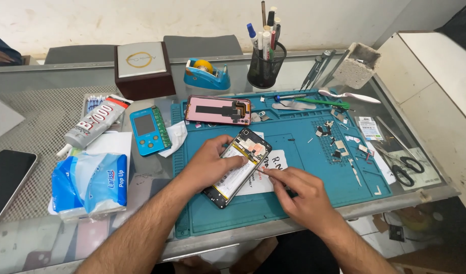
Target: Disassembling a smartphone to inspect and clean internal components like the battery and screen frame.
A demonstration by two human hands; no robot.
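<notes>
An opened phone [237, 167] with its back cover off lies at a slant near the middle of the teal work mat [314, 187], its battery and circuit board facing up, resting partly on a white sheet of paper [268, 175]. The left hand [207, 165] lies flat over the phone's left edge, fingers loosely together and curled down, the thumb reaching onto the battery area to steady it. The right hand [299, 190] sits just right of the phone with its fingers drawn together in a pinch around a thin tool [263, 172], whose tip touches the phone's right edge; what kind of tool it is cannot be told.

Behind the phone, on the mat's far side, lies a pink back cover [218, 110]. Small screws and parts [339, 142] are scattered over the mat's right part. Left of the mat stand a small blue tester device [148, 130], a glue tube [96, 123] and a blue tissue pack [91, 183]. Farther back are a blue tape dispenser [206, 74] and a black mesh pen holder [266, 63]. Scissors [403, 167] lie at the right.
</notes>
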